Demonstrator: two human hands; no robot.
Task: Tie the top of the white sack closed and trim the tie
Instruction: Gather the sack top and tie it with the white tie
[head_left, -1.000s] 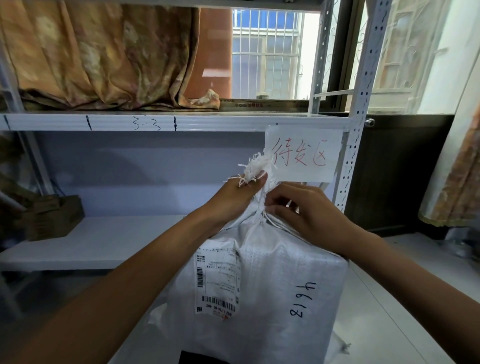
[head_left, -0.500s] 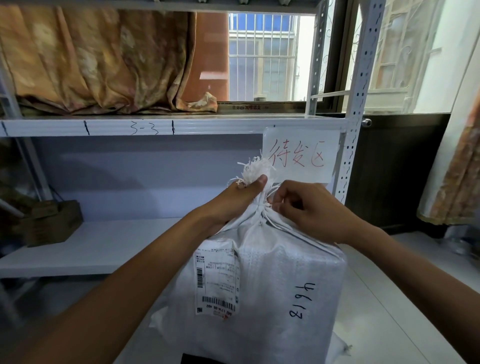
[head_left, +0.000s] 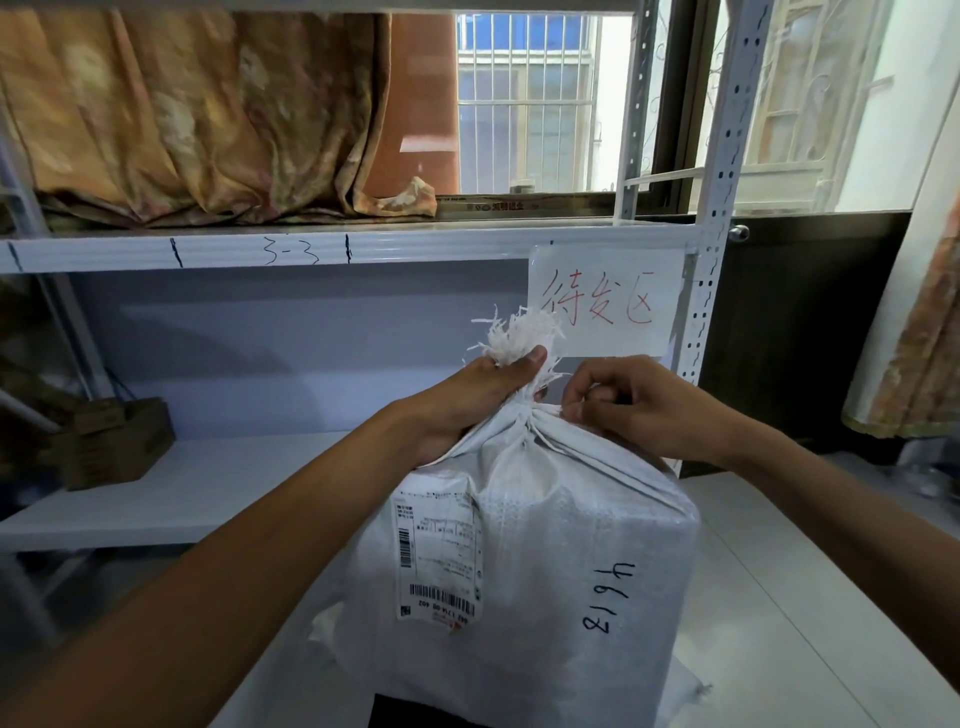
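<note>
A white woven sack (head_left: 550, 561) stands upright on the floor in front of me, with a shipping label (head_left: 439, 551) and a black handwritten number on its side. Its top is gathered into a neck (head_left: 527, 410), and frayed white strands (head_left: 524, 332) stick up above it. My left hand (head_left: 478, 395) is clenched around the gathered neck from the left, thumb on top. My right hand (head_left: 628, 405) pinches at the neck from the right with curled fingers. Whether a tie is between those fingers is hidden.
A white metal shelf rack (head_left: 719, 171) stands behind the sack, with a paper sign (head_left: 605, 301) in red writing taped to it. A brown cardboard box (head_left: 111, 441) sits on the lower shelf at left. Curtain cloth lies on the upper shelf. Pale floor tiles (head_left: 810, 613) lie to the right.
My right hand has shifted slightly and curled tighter at the sack's neck. My left hand keeps its grip on the gathered top. The view has dropped a little.
</note>
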